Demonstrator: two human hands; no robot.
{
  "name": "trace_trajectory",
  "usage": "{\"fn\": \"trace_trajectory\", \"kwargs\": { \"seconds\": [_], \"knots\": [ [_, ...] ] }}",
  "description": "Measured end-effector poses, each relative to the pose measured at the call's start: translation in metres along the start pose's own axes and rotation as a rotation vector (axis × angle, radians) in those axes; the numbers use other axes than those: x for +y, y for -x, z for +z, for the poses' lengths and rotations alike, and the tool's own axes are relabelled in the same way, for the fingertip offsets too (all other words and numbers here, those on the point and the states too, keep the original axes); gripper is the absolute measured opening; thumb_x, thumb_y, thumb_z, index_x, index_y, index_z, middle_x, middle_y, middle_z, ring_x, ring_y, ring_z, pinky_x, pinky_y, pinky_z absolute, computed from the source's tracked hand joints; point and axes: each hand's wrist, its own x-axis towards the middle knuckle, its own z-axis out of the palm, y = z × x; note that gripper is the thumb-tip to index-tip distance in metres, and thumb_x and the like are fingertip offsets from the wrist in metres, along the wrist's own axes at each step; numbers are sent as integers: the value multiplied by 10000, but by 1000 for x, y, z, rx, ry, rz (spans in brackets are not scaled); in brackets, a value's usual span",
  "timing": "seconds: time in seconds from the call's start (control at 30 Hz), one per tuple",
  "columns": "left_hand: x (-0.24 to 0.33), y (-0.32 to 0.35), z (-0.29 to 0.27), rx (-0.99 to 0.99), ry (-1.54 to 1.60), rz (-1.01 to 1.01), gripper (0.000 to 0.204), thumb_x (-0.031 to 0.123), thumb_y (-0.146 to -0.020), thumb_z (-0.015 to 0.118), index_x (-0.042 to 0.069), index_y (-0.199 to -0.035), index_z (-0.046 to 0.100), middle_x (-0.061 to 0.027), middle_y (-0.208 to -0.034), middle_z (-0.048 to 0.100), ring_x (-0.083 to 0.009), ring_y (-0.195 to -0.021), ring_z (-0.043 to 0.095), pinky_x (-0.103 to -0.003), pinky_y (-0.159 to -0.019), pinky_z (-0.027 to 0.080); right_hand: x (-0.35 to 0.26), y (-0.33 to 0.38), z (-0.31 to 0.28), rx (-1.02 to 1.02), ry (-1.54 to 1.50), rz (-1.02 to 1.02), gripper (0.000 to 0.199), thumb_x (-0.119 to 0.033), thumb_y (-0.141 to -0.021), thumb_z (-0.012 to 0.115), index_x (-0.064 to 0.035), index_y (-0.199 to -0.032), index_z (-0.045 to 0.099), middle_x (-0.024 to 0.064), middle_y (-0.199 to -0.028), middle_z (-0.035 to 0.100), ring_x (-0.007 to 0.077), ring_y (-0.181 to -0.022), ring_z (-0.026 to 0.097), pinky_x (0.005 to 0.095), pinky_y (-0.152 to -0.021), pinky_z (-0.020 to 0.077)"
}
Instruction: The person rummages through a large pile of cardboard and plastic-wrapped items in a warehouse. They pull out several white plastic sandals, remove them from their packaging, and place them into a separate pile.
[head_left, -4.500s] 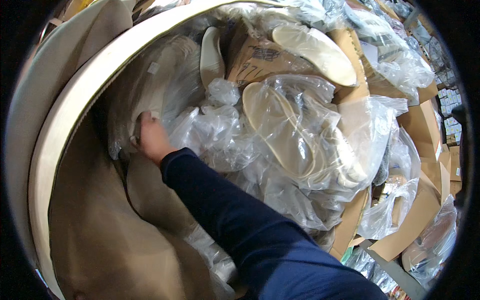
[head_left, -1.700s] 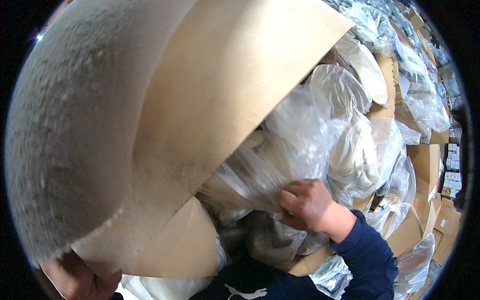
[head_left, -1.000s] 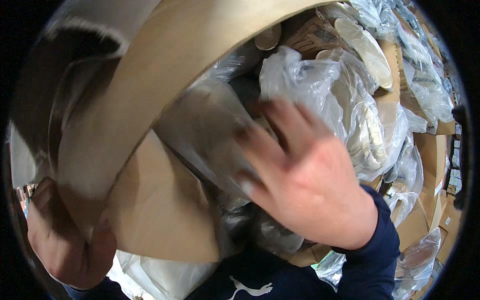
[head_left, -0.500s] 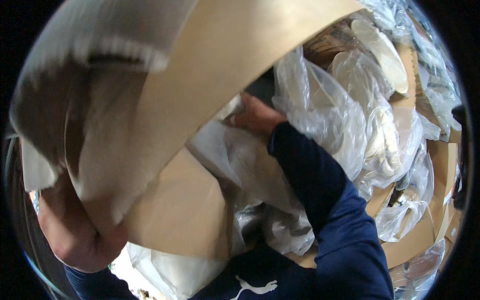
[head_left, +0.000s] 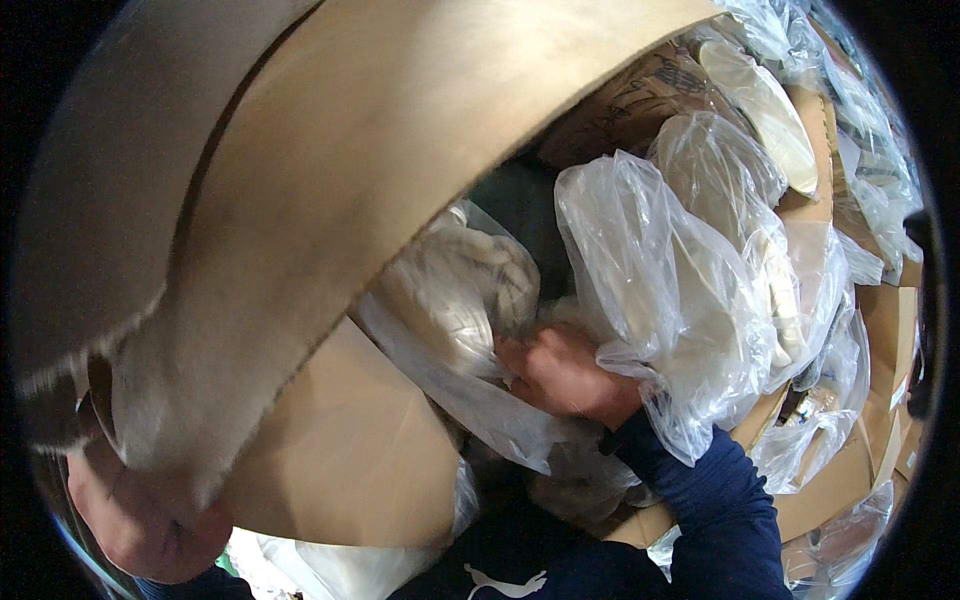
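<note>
My left hand (head_left: 150, 515) is at the lower left, its fingers closed round the curled edge of a large, bendy tan sheet (head_left: 330, 150) with a rough-cut border; I cannot tell whether it is leather or board. The sheet arches over the upper left of the view. In the middle, my right hand (head_left: 575, 375) is slightly blurred, its fingers bent and closed at the edge of a clear plastic bag (head_left: 465, 280). Pale, folded, cloth-like stuff shows inside this bag. My fingertips are partly hidden. A second clear bag (head_left: 650, 290) lies against my right wrist.
Beneath the raised sheet lies a flat tan panel (head_left: 340, 450). More clear bags with pale contents (head_left: 775, 290) are heaped at the right, beside cardboard flaps (head_left: 830, 480). A brown wrapped piece with dark marks (head_left: 640, 100) sits behind. White plastic (head_left: 340, 570) shows at the bottom.
My right hand has come nearer and to the right, from beside the sheet's edge to the middle. More of the bag's contents now shows. My left hand has dropped slightly with the sheet.
</note>
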Motion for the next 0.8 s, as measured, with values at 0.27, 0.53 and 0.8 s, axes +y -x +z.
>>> {"fn": "trace_trajectory", "kwargs": {
  "seconds": [0.27,0.53,0.8],
  "knots": [
    [24,9,3,115,-204,-317,441,212,-935,621,-104,-1237,564,-345,-1165,592,-442,-955,641,-483,-802,502,11,0,2,60,8,-81,303,-180,-760,696,5,-984,614,230,-695,633,416,-700,665,490,-642,547],
    [17,6,6,171,-124,-150,415,152,-921,618,-117,-1230,549,-428,-1265,531,-509,-986,627,-516,-822,500,-5,-11,-8,5,10,219,350,-201,-807,682,5,-1079,601,255,-779,649,425,-757,670,493,-696,553],
    [22,-1,8,29,-69,-162,416,77,-863,622,-204,-1161,545,-418,-1242,548,-506,-956,616,-510,-800,489,-77,51,-119,529,208,-208,574,-208,-811,727,-1,-1320,556,277,-1233,574,392,-1143,586,429,-986,479]
  ]
}}
